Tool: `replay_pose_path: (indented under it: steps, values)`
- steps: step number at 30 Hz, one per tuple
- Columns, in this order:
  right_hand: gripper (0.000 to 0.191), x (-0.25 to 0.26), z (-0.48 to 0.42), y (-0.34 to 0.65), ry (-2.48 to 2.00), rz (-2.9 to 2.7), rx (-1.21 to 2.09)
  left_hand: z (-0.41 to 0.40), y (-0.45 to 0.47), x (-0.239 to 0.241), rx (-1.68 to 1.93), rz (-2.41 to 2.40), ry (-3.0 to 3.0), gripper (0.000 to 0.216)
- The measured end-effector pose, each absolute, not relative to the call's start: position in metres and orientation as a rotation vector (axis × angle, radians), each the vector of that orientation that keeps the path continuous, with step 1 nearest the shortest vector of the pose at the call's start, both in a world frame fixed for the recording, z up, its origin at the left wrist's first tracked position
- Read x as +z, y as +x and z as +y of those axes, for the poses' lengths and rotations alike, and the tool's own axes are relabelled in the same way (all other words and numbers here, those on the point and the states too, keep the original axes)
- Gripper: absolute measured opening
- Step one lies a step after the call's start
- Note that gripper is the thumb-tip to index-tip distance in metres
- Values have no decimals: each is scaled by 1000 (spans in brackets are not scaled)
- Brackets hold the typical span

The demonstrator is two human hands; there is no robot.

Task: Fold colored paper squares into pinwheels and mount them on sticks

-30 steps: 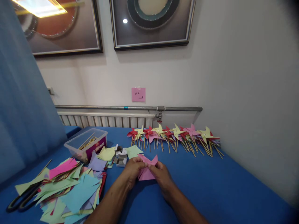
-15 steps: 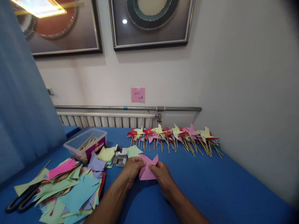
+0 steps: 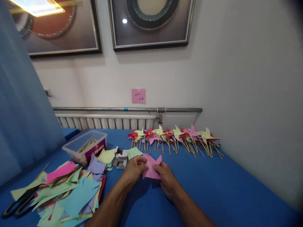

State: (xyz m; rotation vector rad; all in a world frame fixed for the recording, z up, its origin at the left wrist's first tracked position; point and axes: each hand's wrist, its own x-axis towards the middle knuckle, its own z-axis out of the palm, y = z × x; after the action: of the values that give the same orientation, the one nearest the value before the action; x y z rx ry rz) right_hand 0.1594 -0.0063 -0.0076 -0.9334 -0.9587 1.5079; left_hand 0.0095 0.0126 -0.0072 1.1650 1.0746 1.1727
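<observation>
Between my two hands is a pink paper pinwheel piece [image 3: 151, 170] with cut, pointed corners, held above the blue table. The fingers of my left hand [image 3: 134, 170] are closed on its left side. My right hand [image 3: 165, 178] pinches it from the right, its thumb pressed near the middle of the paper. Just beyond my left hand lie a light green paper sheet [image 3: 134, 153] and small white boxes [image 3: 121, 159], one of them open.
Finished pinwheels on sticks [image 3: 175, 135] lie in a row along the back. At left are a clear plastic box [image 3: 94, 151] of sticks, yellow paper [image 3: 105, 155], a pile of cut coloured paper [image 3: 78, 195] and black-handled scissors [image 3: 21, 205]. A blue curtain [image 3: 23, 104] hangs at the left edge.
The pink paper has turned slightly and tilted in my hands, its lower edge now slanting. My left fingers have shifted a little on it. The view has moved slightly.
</observation>
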Motion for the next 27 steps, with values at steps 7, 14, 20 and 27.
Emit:
replay_pose_path:
  steps: [7, 14, 20, 27]
  values:
    - [25, -2, -7, 161, -901, -912, 1542, 1, 11, 10, 1062, 900, 1239, 44]
    - [28, -10, -3, 156, -924, -895, 1510, 2, 15, 7, 1070, 979, 1266, 49]
    - [28, -9, -3, 156, -921, -842, 1525, -2, 23, 7, 1294, 1219, 1281, 52]
    - [25, -13, -1, 158, -912, -847, 1507, -12, 30, 13, 1279, 1309, 1356, 38]
